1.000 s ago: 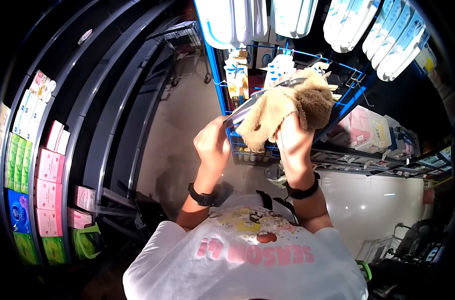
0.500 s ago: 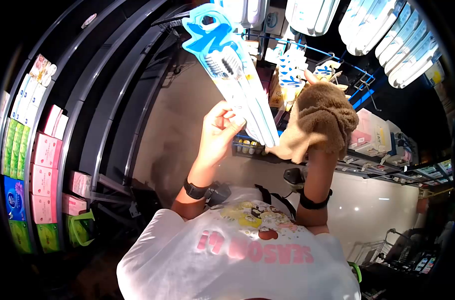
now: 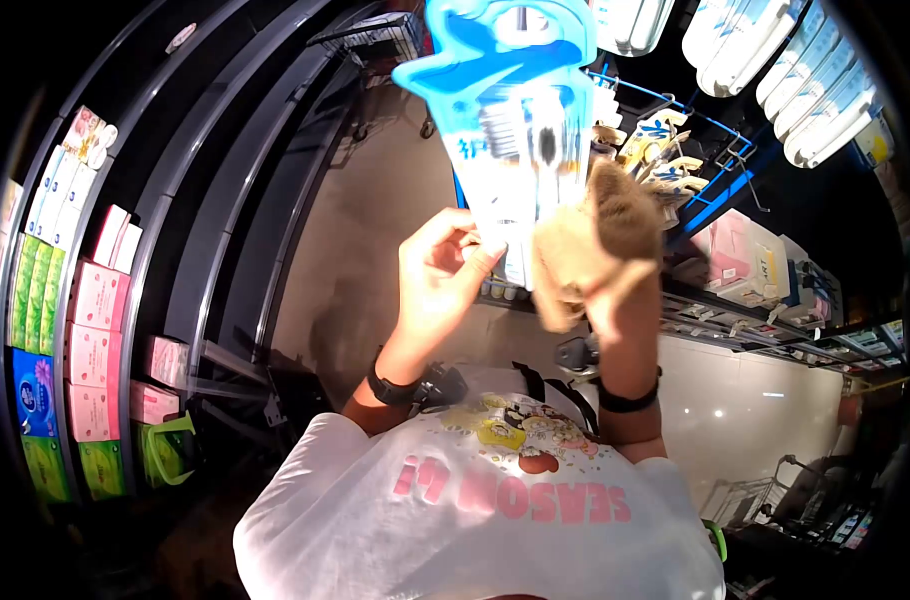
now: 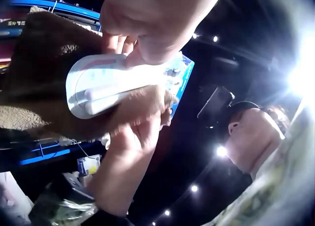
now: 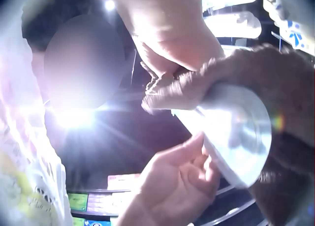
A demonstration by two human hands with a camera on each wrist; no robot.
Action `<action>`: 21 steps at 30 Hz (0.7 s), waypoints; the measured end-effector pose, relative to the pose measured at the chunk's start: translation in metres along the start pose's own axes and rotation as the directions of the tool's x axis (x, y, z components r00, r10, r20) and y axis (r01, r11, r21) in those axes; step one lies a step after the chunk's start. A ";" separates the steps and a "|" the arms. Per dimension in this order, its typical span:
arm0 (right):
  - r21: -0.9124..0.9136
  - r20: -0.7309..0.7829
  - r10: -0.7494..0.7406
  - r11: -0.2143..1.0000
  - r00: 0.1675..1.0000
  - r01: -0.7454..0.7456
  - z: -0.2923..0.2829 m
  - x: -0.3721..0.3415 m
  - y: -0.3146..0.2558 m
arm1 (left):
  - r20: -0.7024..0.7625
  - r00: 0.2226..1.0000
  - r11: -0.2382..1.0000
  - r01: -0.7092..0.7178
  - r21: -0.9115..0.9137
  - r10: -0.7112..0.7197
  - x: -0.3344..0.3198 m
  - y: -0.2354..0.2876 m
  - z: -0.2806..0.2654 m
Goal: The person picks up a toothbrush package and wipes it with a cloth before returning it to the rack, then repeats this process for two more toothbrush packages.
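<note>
A blue and white toothbrush pack [image 3: 505, 130] stands raised before the chest in the head view, two brush heads showing through its front. My left hand [image 3: 443, 270] pinches its lower edge between thumb and fingers; the right wrist view shows the same pinch on the pack [image 5: 236, 132]. A brown cloth [image 3: 615, 230] is draped over my right hand [image 3: 620, 310] and lies against the pack's right side. In the left wrist view the cloth [image 4: 44, 73] spreads behind the pack [image 4: 113, 83]. The right fingers are mostly hidden by the cloth.
A blue wire rack [image 3: 710, 205] with hanging packs stands ahead to the right. Larger white packs [image 3: 745, 45] hang above it. Shelves with pink boxes [image 3: 97, 355] run along the left. A cart [image 3: 375, 38] stands in the aisle beyond.
The pack has come from a slanted, edge-on hold to face the camera. My right hand with the cloth swung right, then came back left against the pack.
</note>
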State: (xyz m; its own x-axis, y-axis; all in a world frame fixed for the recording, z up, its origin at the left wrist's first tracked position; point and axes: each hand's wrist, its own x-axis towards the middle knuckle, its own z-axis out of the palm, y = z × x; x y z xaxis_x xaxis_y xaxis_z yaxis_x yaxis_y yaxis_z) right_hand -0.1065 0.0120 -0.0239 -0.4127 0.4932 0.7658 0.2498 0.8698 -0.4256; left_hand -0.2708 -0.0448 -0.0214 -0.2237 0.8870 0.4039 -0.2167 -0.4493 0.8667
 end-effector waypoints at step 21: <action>0.822 0.098 0.548 0.426 0.831 -0.377 0.032 -0.030 0.003 | -0.033 0.996 0.991 -0.082 -0.107 0.079 0.011 0.018 0.004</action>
State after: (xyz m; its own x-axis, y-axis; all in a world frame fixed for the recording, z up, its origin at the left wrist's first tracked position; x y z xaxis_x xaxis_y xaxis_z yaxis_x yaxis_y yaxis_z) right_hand -0.1216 0.0002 -0.0640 -0.2918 0.8877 0.3562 -0.4584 0.1970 -0.8666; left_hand -0.2732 -0.0426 0.0002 -0.2715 0.8446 0.4614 -0.2980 -0.5296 0.7942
